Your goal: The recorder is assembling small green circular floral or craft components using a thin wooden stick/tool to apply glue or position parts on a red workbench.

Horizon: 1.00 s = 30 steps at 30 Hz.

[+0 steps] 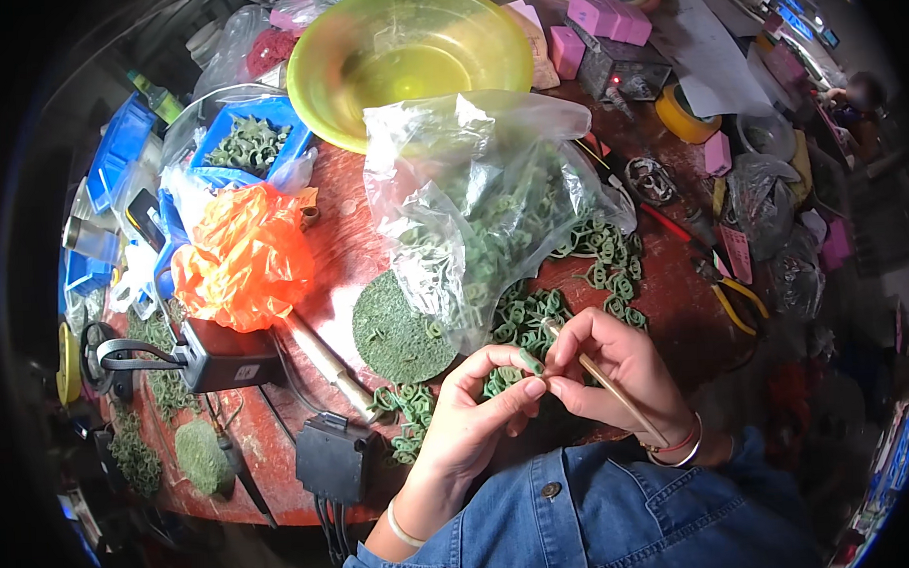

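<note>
Near the front edge of the table, my two hands meet at the fingertips. My left hand (479, 408) is closed in a pinch on a small green piece (530, 361), partly hidden by the fingers. A thin tan rod (619, 393) runs slantwise through my right hand (627, 363), whose fingers are closed on it, thumb tip close to the green piece. Many looped green pieces (619, 268) lie in a heap behind and beneath the hands. Just beyond, a clear plastic bag (471, 173) with more green pieces in it rests on the heap. A round, speckled green disc (404, 326) lies to its left.
A yellow basin (407, 70) stands at the back. Leftward are a crumpled orange bag (243, 256), a blue tray (299, 139) of green pieces and a black box (330, 459) with cables. Yellow-handled pliers (741, 304) and a tape roll (687, 116) lie on the right.
</note>
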### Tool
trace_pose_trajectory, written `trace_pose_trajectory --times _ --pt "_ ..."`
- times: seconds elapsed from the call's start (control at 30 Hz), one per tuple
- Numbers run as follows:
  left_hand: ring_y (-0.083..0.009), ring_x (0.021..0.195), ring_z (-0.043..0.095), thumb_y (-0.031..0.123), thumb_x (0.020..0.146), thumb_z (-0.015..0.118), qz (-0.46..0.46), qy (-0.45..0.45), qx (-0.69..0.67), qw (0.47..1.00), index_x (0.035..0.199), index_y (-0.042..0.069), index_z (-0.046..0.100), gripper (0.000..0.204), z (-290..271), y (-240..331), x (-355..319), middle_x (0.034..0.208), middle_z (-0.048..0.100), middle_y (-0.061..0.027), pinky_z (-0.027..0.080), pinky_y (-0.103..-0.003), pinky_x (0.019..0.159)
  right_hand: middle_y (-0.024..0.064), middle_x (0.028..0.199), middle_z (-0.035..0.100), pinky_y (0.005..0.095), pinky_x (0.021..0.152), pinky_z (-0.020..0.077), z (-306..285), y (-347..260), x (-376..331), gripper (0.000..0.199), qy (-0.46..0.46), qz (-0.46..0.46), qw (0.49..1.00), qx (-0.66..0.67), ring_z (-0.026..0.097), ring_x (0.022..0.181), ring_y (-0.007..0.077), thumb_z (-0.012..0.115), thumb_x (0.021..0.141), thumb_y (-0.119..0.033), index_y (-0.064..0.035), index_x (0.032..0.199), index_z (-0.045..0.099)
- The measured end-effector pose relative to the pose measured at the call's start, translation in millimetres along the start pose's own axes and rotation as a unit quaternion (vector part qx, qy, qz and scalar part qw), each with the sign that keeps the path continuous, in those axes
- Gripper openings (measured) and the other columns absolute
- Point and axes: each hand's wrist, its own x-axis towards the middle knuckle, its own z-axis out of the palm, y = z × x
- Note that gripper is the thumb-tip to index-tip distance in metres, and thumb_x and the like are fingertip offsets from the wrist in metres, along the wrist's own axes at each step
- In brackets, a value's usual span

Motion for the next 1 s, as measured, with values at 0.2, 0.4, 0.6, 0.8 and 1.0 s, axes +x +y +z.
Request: trace_pose_trajectory --times 0.2,0.4,0.6,0.8,1.0 --pt "-0.0098 0.065 0.057 0.0 0.086 0.068 0.006 0.013 0.001 1.0 0.1 0.006 0.059 0.018 -2 -2 0 0.084 0.062 -0.0035 0.04 -0.019 0.049 -0.002 0.089 0.056 0.0193 0.069 0.044 3 0 -3 0.02 0.001 0.018 1.0 -0.01 0.053 0.081 0.001 0.063 0.087 0.005 -0.0039 0.101 0.052" --pt "-0.0064 0.067 0.059 0.003 0.085 0.072 0.011 -0.001 -0.01 1.0 0.105 0.007 0.059 0.024 -1 0 -1 0.087 0.067 -0.0018 0.041 -0.017 0.051 0.0042 0.089 0.06 0.0243 0.072 0.045 -10 -4 -14 0.038 0.039 -0.054 0.998 0.017 0.054 0.081 0.0077 0.047 0.102 -0.037 -0.0003 0.109 0.054" --pt "-0.0067 0.071 0.059 0.001 0.083 0.073 0.021 0.018 0.018 0.999 0.118 0.006 0.059 0.038 7 2 -2 0.089 0.064 -0.002 0.041 -0.016 0.05 0.0099 0.096 0.064 0.0285 0.073 0.0484 -10 -9 -12 0.03 0.074 -0.194 0.96 -0.189 0.062 0.087 0.0165 0.059 0.095 -0.021 0.0008 0.116 0.061" --pt "-0.0055 0.069 0.055 0.001 0.083 0.073 0.047 0.007 0.026 0.999 0.122 0.007 0.059 0.042 5 2 -3 0.085 0.06 0.0007 0.04 -0.017 0.052 0.0082 0.085 0.069 0.0265 0.06 0.049 -8 -10 -14 0.018 0.052 -0.24 0.95 -0.193 0.064 0.066 0.0159 0.068 0.085 0.001 0.0009 0.103 0.067" --pt "-0.005 0.068 0.054 0.002 0.084 0.073 0.033 0.011 0.036 0.999 0.121 0.007 0.061 0.04 5 2 -3 0.084 0.059 0.0015 0.04 -0.017 0.052 0.0085 0.081 0.069 0.0265 0.058 0.0476 -5 -8 -13 0.014 0.108 -0.217 0.953 -0.182 0.063 0.066 0.0141 0.067 0.088 -0.003 0.0006 0.102 0.067"
